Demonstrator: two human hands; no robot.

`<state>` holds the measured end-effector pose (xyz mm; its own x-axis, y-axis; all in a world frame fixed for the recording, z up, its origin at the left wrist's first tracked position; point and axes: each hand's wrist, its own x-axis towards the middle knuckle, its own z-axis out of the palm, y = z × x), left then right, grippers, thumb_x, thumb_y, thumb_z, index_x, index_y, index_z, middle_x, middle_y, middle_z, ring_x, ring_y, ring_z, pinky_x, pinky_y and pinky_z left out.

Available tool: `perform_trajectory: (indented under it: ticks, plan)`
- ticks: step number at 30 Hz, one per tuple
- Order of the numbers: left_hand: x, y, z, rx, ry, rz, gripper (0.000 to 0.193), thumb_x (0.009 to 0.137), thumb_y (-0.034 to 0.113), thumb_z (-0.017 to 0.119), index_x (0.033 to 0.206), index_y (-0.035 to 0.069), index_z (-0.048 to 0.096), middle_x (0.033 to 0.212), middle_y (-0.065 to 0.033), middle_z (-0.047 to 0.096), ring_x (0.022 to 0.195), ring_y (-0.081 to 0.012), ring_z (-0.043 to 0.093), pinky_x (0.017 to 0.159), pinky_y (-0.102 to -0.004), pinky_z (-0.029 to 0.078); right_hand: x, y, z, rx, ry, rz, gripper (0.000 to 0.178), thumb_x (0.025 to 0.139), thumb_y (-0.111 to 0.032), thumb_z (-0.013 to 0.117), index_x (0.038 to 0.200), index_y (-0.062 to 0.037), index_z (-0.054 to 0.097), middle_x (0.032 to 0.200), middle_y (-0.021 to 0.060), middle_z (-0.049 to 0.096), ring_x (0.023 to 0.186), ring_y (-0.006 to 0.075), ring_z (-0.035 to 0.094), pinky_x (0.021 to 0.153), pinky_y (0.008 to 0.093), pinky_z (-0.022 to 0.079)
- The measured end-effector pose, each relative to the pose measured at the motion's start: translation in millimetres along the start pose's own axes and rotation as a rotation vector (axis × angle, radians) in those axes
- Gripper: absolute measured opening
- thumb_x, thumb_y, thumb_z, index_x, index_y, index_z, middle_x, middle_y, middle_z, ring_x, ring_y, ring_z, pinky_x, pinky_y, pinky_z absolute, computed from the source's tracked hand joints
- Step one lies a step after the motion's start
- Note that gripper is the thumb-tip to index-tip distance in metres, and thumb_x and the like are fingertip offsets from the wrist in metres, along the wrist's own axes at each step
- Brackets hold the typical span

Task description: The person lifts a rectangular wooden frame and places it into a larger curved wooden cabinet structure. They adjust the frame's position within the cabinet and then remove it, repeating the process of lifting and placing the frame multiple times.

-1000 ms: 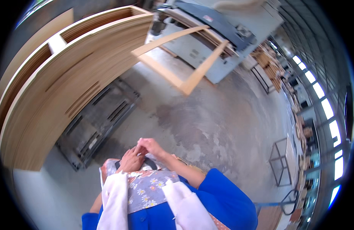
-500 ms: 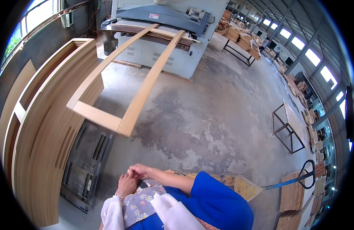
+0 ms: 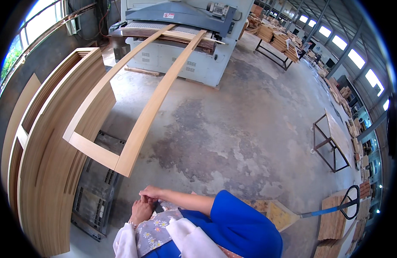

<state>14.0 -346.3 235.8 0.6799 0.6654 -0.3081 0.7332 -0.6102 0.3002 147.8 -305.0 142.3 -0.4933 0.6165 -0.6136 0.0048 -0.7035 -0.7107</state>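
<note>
My left hand (image 3: 141, 211) and my right hand (image 3: 150, 192) meet in front of my waist, near the lower middle. Their fingers are curled and pressed together; anything between them is hidden. Close by, a patterned apron (image 3: 154, 232) covers my front. Beyond the hands, apart from them, a pale wooden frame (image 3: 140, 129) juts out of a large grey-and-white machine (image 3: 172, 60). Its two long rails rest at the machine's mouth, and a crosspiece joins them at the near end, which hangs above the floor.
Similar wooden frames stand in a thick stack (image 3: 56, 163) at the left, beside a dark slotted pallet (image 3: 93, 198). A yellow pallet jack (image 3: 282, 215) with a blue handle is at my right. Farther right stand a metal-legged table (image 3: 334, 133) and stacked boards (image 3: 331, 215).
The wooden frame has come farther out of the machine, its near end now closer and more to the left. My hands stay together, and the view has shifted slightly.
</note>
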Motion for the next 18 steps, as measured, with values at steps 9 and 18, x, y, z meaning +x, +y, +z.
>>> perform_trajectory:
  ticks: [9, 18]
  plan:
    - [11.8, 4.0, 17.4, -0.015, 0.06, -0.078, 0.028, 0.09, 0.023, 0.043, 0.101, 0.003, 0.06, 0.115, -0.018, 0.049, 0.09, -0.0349, 0.06, 0.077, -0.0456, 0.047, 9.2, 2.1, -9.8, -0.081, -0.018, -0.022, 0.036, 0.083, -0.029, 0.044, 0.067, -0.0035, 0.064, 0.057, 0.0073, 0.059, 0.04, 0.0148, 0.05, 0.037, 0.0274, 0.033]
    - [17.1, 10.0, 28.1, 0.014, 0.005, -0.121, 0.035, 0.089, 0.024, 0.044, 0.116, 0.002, 0.053, 0.118, -0.0195, 0.049, 0.091, -0.0369, 0.06, 0.078, -0.0462, 0.048, -5.8, -8.1, -16.6, -0.176, -0.051, -0.032, 0.035, 0.082, -0.026, 0.045, 0.067, -0.0025, 0.067, 0.062, 0.0066, 0.064, 0.046, 0.0138, 0.053, 0.039, 0.027, 0.033]
